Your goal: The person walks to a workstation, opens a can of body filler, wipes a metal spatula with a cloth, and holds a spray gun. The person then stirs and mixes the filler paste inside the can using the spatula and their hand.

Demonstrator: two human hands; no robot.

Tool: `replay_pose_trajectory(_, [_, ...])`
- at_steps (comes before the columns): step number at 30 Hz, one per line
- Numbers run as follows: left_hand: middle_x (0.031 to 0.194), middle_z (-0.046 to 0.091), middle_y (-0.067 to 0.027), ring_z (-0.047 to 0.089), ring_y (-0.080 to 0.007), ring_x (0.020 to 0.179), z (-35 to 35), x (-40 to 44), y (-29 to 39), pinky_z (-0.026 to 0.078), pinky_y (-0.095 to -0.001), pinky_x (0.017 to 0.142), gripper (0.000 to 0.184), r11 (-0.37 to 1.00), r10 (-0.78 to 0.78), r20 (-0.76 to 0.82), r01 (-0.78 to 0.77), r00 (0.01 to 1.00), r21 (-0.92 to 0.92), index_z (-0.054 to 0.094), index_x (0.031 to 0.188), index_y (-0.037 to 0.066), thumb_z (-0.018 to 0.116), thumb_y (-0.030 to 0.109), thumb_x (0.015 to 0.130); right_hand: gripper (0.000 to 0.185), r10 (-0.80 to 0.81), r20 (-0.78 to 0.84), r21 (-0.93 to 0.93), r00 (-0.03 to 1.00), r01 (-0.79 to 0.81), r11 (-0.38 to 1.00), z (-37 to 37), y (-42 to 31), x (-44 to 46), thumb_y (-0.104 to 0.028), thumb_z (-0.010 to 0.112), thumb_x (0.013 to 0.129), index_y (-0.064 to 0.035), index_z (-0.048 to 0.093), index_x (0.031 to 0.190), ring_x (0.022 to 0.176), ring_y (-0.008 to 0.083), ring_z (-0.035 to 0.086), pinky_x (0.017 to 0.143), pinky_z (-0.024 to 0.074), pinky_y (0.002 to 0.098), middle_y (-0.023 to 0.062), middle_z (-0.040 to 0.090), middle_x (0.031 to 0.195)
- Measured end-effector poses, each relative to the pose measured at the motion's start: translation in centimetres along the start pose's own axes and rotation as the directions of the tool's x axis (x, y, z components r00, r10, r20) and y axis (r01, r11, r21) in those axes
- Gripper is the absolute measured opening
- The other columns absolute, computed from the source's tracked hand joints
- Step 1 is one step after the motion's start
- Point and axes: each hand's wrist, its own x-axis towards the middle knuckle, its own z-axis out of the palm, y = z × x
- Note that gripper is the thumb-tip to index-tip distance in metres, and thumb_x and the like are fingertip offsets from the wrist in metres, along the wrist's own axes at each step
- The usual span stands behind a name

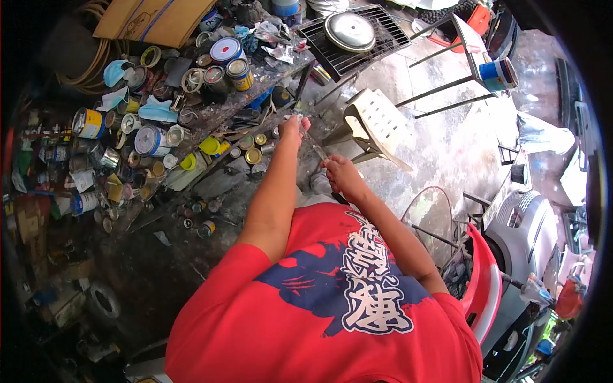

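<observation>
Paint cans crowd the bench; a chair stands beyond its right edge. Just off that edge, a thin strip spans two hands: the left hand has fingers curled around the far end, the right hand grips the near end.

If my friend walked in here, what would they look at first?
Probably the bright red shirt, filling the bottom middle. Next, the crowd of cans on the left, and the shiny metal dome on the black rack at the top. Near the middle, the left hand and right hand have a long thin thing between them.
</observation>
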Motion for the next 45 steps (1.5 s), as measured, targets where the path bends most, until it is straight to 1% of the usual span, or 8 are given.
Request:
replay_pose_trajectory(2, [0.093,0.068,-0.0169,0.071,-0.0266,0.075,0.0,-0.5,0.6,0.065,-0.0390,0.067,0.021,0.999,0.014,-0.025,-0.013,1.000,0.042,0.059,0.108,-0.004,0.054,0.016,0.103,0.015,-0.036,0.003,0.014,0.999,0.036,0.999,0.0,1.2,-0.1,-0.012,0.053,0.098,-0.0046,0.062,0.107,0.048,0.0116,0.044,0.040,0.0336,0.0290,-0.0004,0.050,0.070])
replay_pose_trajectory(4, [0.091,0.069,-0.0174,0.072,-0.0264,0.074,-0.4,-0.1,0.6,0.065,-0.0387,0.066,0.021,0.999,0.013,-0.031,-0.011,0.999,0.044,0.060,0.106,-0.005,0.056,0.015,0.102,0.018,0.372,0.046,0.391,0.927,-0.359,0.847,0.3,-4.6,-1.4,-0.020,0.050,0.101,-0.0032,0.057,0.104,0.041,0.0091,0.035,0.038,0.0282,0.0274,-0.0033,0.042,0.061])
replay_pose_trajectory(10, [0.094,0.069,-0.0173,0.072,-0.0272,0.081,-3.0,2.0,1.3,0.065,-0.0403,0.072,0.020,0.996,0.055,0.064,-0.058,0.996,0.061,0.060,0.107,-0.005,0.058,0.014,0.099,0.017,0.438,0.028,0.258,0.899,-0.430,0.865,-0.2,-4.3,-2.6,-0.017,0.055,0.100,-0.0028,0.064,0.102,0.051,0.0102,0.046,0.040,0.0327,0.0300,-0.0004,0.050,0.067])
replay_pose_trajectory(15, [0.121,0.066,-0.0224,0.066,-0.0345,0.117,-5.7,-0.6,8.4,0.056,-0.0479,0.100,0.025,0.946,0.034,0.087,-0.060,0.996,0.318,0.055,0.119,-0.006,0.053,0.011,0.102,0.028,0.220,-0.247,-0.145,0.944,-0.260,0.955,-2.6,-5.3,-7.6,-0.023,0.054,0.103,-0.0015,0.064,0.117,0.076,0.0318,0.065,0.066,0.0504,0.0400,0.0155,0.066,0.082])
replay_pose_trajectory(19, [0.119,0.067,-0.0177,0.066,-0.0288,0.114,-4.6,-5.9,8.4,0.059,-0.0437,0.093,0.023,0.953,-0.038,0.304,-0.057,0.952,0.298,0.058,0.121,-0.001,0.052,0.011,0.101,0.032,-0.137,-0.371,-0.390,0.919,-0.020,0.920,-3.3,-6.6,-7.6,-0.023,0.052,0.105,-0.0013,0.062,0.125,0.108,0.0443,0.063,0.092,0.0492,0.0459,0.0249,0.067,0.110])
replay_pose_trajectory(26, [0.110,0.070,-0.0019,0.065,-0.0108,0.094,-0.9,-15.6,6.6,0.051,-0.0256,0.075,0.020,0.909,0.054,0.308,-0.175,0.950,0.379,0.066,0.115,0.008,0.062,0.021,0.100,0.031,-0.138,-0.395,-0.338,0.908,-0.003,0.941,-2.6,-8.1,-6.4,-0.018,0.058,0.100,-0.0033,0.056,0.128,0.113,0.0401,0.061,0.094,0.0482,0.0429,0.0219,0.063,0.118])
replay_pose_trajectory(35, [0.109,0.069,-0.0025,0.067,-0.0134,0.098,3.0,-22.8,5.4,0.052,-0.0268,0.079,0.016,0.921,0.129,0.427,-0.268,0.895,0.283,0.066,0.113,0.008,0.059,0.016,0.101,0.029,-0.136,-0.419,-0.238,0.898,0.036,0.971,-1.6,-7.0,-5.4,-0.014,0.061,0.099,-0.0013,0.057,0.125,0.094,0.0344,0.067,0.084,0.0516,0.0407,0.0222,0.069,0.106])
replay_pose_trajectory(45, [0.104,0.068,-0.0022,0.063,-0.0104,0.090,3.4,-20.8,5.5,0.053,-0.0256,0.083,0.013,0.912,0.323,0.397,-0.395,0.859,0.111,0.065,0.110,0.004,0.062,0.009,0.099,0.033,-0.083,-0.291,-0.266,0.953,0.003,0.964,-2.1,-7.8,-7.1,-0.016,0.062,0.097,-0.0009,0.058,0.126,0.111,0.0402,0.065,0.092,0.0508,0.0429,0.0237,0.067,0.116])
